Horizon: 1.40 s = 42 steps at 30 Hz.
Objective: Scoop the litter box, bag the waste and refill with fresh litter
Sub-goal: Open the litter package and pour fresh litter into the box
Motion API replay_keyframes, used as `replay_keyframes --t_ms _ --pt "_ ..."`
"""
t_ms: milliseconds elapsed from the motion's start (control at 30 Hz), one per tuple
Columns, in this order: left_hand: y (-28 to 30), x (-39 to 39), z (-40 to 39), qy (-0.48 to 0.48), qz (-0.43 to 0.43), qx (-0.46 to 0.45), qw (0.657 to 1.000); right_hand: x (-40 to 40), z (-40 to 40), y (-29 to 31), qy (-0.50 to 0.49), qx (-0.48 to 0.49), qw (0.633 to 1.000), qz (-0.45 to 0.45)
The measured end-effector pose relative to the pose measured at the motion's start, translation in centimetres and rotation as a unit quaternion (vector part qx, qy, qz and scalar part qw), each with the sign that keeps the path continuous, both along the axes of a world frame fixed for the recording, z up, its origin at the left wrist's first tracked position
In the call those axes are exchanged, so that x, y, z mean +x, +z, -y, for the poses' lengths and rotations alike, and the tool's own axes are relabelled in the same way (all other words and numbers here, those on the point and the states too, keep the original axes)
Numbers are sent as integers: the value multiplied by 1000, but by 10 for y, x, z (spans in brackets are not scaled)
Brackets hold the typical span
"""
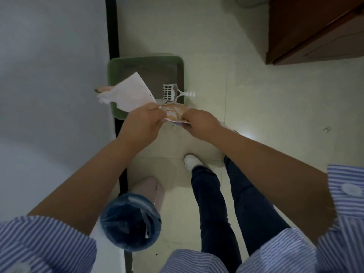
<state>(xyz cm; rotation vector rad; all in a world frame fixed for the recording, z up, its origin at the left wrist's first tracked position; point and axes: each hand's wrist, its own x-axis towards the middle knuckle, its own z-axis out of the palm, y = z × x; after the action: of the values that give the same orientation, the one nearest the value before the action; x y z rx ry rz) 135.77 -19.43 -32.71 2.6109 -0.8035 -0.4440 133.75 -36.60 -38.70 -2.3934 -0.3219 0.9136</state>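
A green litter box [116, 71] sits on the tiled floor against the wall, with grey litter inside. A white slotted scoop [169, 92] leans in its near right corner, its handle over the rim. Above the box's near edge I hold a white and orange litter bag [131, 91]. My left hand [144, 120] pinches the bag's top on the left, and my right hand [199, 123] grips it on the right. The bag's white side folds up over the box.
A pink bin lined with a blue plastic bag [131, 221] stands near my left leg. A brown wooden cabinet [315, 30] fills the upper right. A grey wall runs along the left, with a dark strip at its foot. Litter crumbs dot the floor by the box.
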Motion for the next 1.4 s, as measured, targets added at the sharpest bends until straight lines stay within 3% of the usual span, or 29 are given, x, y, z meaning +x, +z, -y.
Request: replay_keyframes --t_ms 167,267,367,500,567,600,667,733,833,933,1067,1233,1333,1400 --pt "11 3 -26 34 55 22 998 21 -12 8 61 -6 997 46" --pt "9 -6 -37 183 64 -17 981 34 -15 16 103 -7 993 61" --pt "2 -15 -44 374 34 -49 925 38 -11 18 132 -8 988 83" --pt "-20 -8 -64 489 -24 -94 867 34 1 18 137 41 983 118" --pt "-31 2 -70 546 -119 -169 812 34 10 22 149 45 982 107" --pt "-38 6 -73 545 -157 -164 807 35 16 26 151 42 983 98" --pt "-41 15 -75 489 -175 -115 847 40 25 32 137 14 985 105" --pt "-44 25 -72 442 -152 -130 874 44 33 40 130 29 982 136" --pt "-44 43 -63 463 -186 -182 847 43 38 44 128 48 979 149" --pt "-58 59 -63 425 -229 -96 870 40 44 46 99 7 991 92" --pt "-64 69 -56 324 -248 40 912 36 61 40 -23 -13 1000 2" --pt "-46 55 -37 203 -158 57 965 20 80 21 -131 -97 985 -59" --pt "-38 45 -13 127 -152 77 977 11 87 16 -231 -133 959 -98" --pt "-36 37 15 66 -152 81 983 3 93 12 -240 -146 952 -121"
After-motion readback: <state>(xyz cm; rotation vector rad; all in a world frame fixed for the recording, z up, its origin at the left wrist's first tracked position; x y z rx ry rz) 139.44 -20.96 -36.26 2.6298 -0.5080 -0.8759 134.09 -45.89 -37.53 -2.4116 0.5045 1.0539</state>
